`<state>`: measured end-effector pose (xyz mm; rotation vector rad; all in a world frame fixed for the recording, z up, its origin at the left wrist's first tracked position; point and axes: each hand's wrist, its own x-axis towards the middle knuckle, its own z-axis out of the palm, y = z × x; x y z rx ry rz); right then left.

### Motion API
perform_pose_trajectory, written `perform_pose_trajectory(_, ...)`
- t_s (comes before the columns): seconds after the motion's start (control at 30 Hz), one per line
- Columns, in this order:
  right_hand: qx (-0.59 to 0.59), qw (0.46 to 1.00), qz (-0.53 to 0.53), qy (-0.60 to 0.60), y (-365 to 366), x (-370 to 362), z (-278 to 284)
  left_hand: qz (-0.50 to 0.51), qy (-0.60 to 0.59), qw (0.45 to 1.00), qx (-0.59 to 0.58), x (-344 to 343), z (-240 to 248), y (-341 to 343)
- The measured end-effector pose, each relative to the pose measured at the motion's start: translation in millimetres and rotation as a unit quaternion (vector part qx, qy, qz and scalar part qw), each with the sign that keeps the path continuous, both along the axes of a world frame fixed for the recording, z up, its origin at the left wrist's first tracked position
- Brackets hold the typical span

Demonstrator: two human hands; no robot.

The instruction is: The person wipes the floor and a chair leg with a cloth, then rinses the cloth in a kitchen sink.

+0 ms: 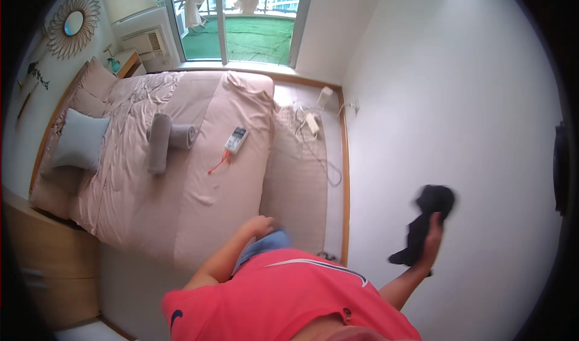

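My right hand (432,239) is raised in front of the white wall, its fingers closed round a bunched black cloth (424,229). The cloth hangs below the hand and is slightly blurred, so its exact kind does not show. Beside the foot of the bed, my left hand (260,225) is held near my blue shorts (265,244). Its fingers look curled but are small and smeared, and whether they hold anything is unclear.
The pink-covered bed (199,214) carries rolled grey towels (159,143), a grey pillow (81,139) and a white device with an orange cord (236,141). On the rug (295,196), a white power strip (312,124) trails a cable. A wooden cabinet (60,262) stands left.
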<state>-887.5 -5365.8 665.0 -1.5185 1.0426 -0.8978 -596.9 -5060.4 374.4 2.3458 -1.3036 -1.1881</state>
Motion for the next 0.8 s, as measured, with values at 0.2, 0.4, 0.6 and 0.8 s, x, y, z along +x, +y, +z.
perform_pose_trajectory(0.2, -0.107, 0.941, 0.144, 0.286, -76.3, 147.9, -31.3, 0.014, -0.063, 0.997, -0.034, 140.2, 22.1, -127.4)
perform_pose_trajectory(0.4, -0.154, 0.971, 0.108, 0.151, -192.6, 245.7, -64.0, -0.016, 0.017, 0.988, -0.153, 228.7, 67.6, -254.1)
perform_pose_trajectory(0.6, -0.078, 0.972, 0.214, -0.051, -321.7, 378.7, -65.6, 0.009, 0.029, 0.997, -0.065, 304.9, 81.4, -376.1)
perform_pose_trajectory(0.8, 0.113, 0.879, 0.367, -0.282, -393.0, 549.6, -56.9, 0.119, 0.069, 0.979, -0.149, 415.3, 115.3, -440.7)
